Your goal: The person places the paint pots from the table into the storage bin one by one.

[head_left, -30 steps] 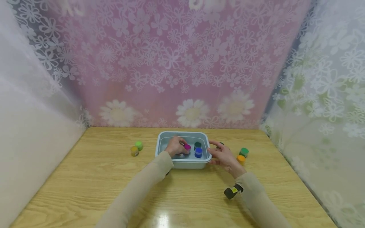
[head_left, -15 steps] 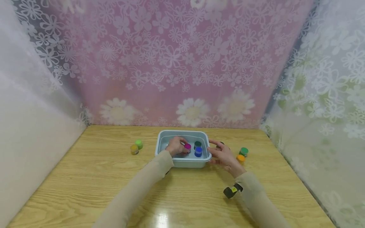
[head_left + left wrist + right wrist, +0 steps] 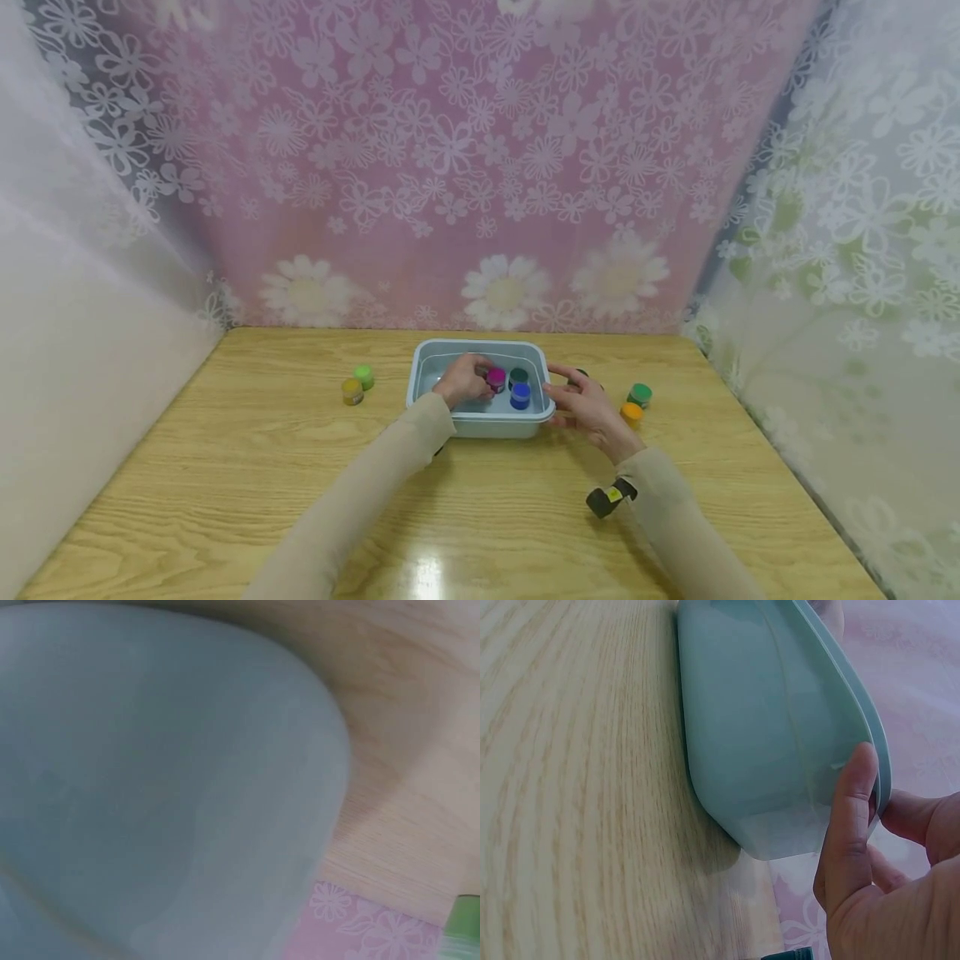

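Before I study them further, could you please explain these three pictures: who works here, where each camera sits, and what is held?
A person works with bare hands. The head camera looks down on a wooden table. The left hand reaches into a pale blue tub and grips a magenta-lidded jar, beside a blue-lidded jar and a dark green one. The right hand touches the tub's right rim with straight fingers; its wrist camera shows this closely. The left wrist camera shows only blurred tub wall. Other small jars stand on the table.
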### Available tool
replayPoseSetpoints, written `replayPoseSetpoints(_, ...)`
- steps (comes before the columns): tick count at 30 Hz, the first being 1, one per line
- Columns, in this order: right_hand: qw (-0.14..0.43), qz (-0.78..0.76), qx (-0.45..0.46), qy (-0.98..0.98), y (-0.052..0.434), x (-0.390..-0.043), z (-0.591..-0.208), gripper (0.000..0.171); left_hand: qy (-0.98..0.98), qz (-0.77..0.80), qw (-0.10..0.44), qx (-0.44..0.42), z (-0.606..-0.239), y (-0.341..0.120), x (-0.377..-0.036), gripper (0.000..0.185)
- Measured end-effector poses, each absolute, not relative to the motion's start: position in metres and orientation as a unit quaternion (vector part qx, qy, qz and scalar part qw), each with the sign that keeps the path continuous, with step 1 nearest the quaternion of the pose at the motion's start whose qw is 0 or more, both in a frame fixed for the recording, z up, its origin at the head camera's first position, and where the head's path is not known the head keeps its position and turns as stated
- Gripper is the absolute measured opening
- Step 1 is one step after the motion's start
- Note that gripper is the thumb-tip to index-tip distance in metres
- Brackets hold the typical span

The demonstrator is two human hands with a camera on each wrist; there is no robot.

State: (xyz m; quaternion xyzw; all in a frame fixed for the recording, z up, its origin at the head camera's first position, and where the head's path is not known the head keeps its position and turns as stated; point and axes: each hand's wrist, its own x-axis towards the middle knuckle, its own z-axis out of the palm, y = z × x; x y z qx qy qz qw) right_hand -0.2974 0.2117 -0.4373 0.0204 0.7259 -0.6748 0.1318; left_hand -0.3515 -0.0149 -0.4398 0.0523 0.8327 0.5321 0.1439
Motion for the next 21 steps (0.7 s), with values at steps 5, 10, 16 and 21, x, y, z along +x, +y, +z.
replayPoseSetpoints(5,0.135,-0.676,0.024,0.724,0.2117,-0.2976,-0.4373,0.057,0.832,0.534,0.137,0.063,-0.4398,-0.0148,-0.351,0.053)
replayPoseSetpoints(10,0.135,-0.678,0.025,0.722,0.2116,-0.2981,-0.4375,0.057,0.833,0.536,0.115,0.066,-0.4407,-0.0159,-0.3516,0.047)
replayPoseSetpoints(16,0.134,-0.678,0.026,0.723,0.2116,-0.2984,-0.4378,0.058,0.802,0.584,0.116,0.053,-0.4394,-0.0176,-0.3514,0.043)
replayPoseSetpoints(21,0.135,-0.681,0.026,0.719,0.2114,-0.2983,-0.4374,0.058,0.788,0.604,0.107,0.062,-0.4393,-0.0244,-0.3528,0.036)
